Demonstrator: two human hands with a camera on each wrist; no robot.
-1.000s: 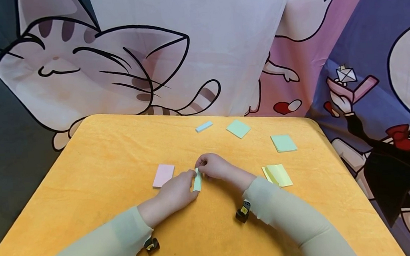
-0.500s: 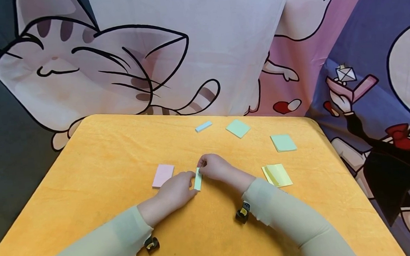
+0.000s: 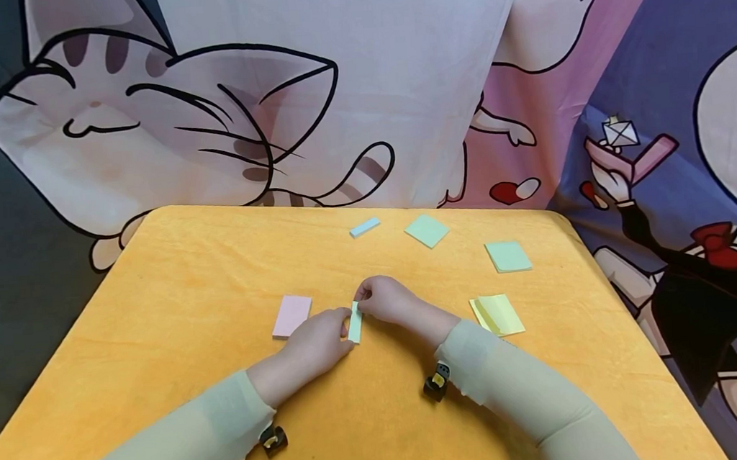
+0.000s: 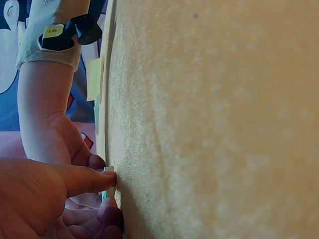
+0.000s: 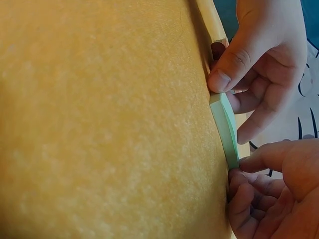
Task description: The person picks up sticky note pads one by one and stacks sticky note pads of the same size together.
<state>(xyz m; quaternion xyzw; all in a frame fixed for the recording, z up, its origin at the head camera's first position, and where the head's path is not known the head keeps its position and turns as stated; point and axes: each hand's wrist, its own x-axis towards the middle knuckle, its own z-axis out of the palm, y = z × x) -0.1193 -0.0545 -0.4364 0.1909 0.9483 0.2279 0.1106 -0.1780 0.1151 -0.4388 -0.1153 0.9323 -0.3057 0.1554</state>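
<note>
Between the two hands, near the middle of the table, is a narrow light-green sticky-note pad (image 3: 355, 325). My left hand (image 3: 315, 344) holds it from the left, thumb at the near end and fingertips along its long side. At the far end, my right hand (image 3: 388, 299) pinches it between thumb and fingers. The right wrist view shows the pad (image 5: 226, 127) edge-on, its top sheet bowed slightly away from the rest. Only a small piece of the pad (image 4: 107, 191) shows past the left thumb in the left wrist view. A pink sticky-note pad (image 3: 291, 315) lies just beyond the left hand, partly covered by it.
On the yellow-covered table (image 3: 216, 271), a small blue strip pad (image 3: 365, 227) lies at the back beside a green square note (image 3: 427, 231). Another green square pad (image 3: 508, 256) and some yellow notes (image 3: 500, 315) lie to the right. A printed cloth (image 3: 395, 76) hangs behind.
Both hands stay almost in place. Compared with one second ago, the green pad looks slightly narrower and the right fingertips sit a touch further right on its far end.
</note>
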